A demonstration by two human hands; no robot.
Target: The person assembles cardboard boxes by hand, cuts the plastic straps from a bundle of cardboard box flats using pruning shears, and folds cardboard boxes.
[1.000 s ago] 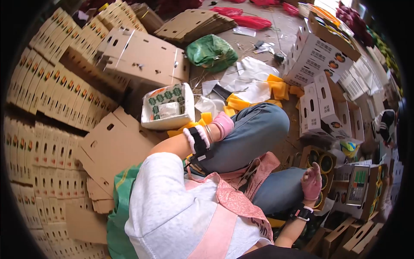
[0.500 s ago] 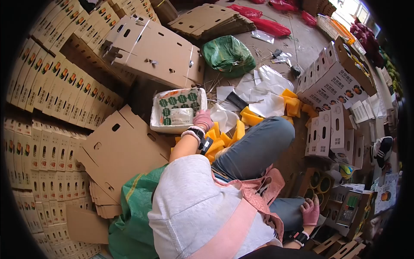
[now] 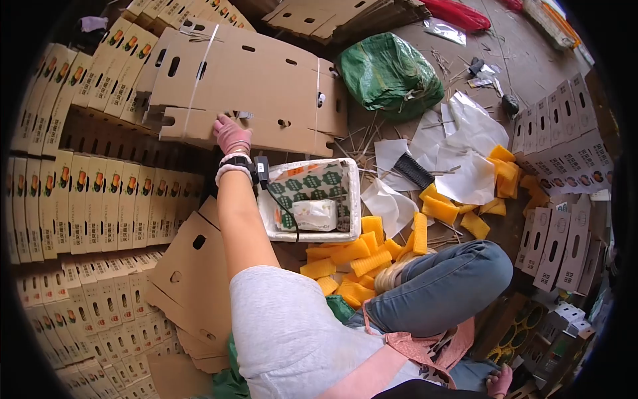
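My left hand [image 3: 232, 134], in a pink fingerless glove, reaches onto the near edge of a strapped stack of flat cardboard boxes [image 3: 259, 86]. Its fingers are stretched over the cardboard beside a small dark-and-metallic item [image 3: 243, 115] too small to name. Just below the wrist stands a white foam box [image 3: 353, 193] lined with green-patterned paper; a white packet [image 3: 315, 215] lies inside. Near the bottom right edge, my right hand [image 3: 500, 382] rests by my leg, its fingers loosely bent and apart, with nothing visible in them.
Yellow foam net sleeves [image 3: 362, 256] lie heaped beside my knee. A green woven sack [image 3: 392, 74] and white sheets [image 3: 458, 153] lie ahead on the floor. Printed cartons [image 3: 126, 199] stand in rows at left; more boxes [image 3: 555, 243] stand at right.
My left hand has left the foam box and moved up and left onto the cardboard stack. The view has shifted, and my right hand now appears lower, near the frame's bottom edge.
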